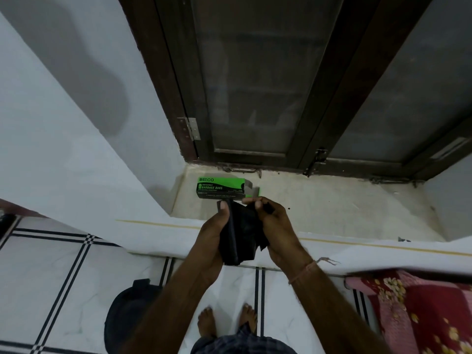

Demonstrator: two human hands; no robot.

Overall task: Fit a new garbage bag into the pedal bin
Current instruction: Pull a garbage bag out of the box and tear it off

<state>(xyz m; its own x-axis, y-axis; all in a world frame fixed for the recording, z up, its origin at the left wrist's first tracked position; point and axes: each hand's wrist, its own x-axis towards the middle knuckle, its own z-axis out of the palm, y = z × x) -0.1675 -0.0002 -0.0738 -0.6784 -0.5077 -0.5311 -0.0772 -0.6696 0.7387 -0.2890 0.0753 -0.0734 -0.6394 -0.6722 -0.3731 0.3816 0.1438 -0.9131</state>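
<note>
A folded black garbage bag (242, 233) hangs between both hands above the edge of the window sill. My left hand (213, 236) grips its left side, thumb pressed on a long folded strip. My right hand (275, 226) pinches the bag's upper right part. A green and black box of garbage bags (221, 188) lies on the sill just behind the hands, its right end flap open. The dark pedal bin (127, 315) stands on the floor at the lower left, lid shut, partly hidden by my left forearm.
The pale stone window sill (332, 208) runs in front of a dark wooden window frame (319, 123). A red floral bedcover (421, 310) lies at the lower right. My bare feet (227, 323) stand on white floor tiles with dark lines.
</note>
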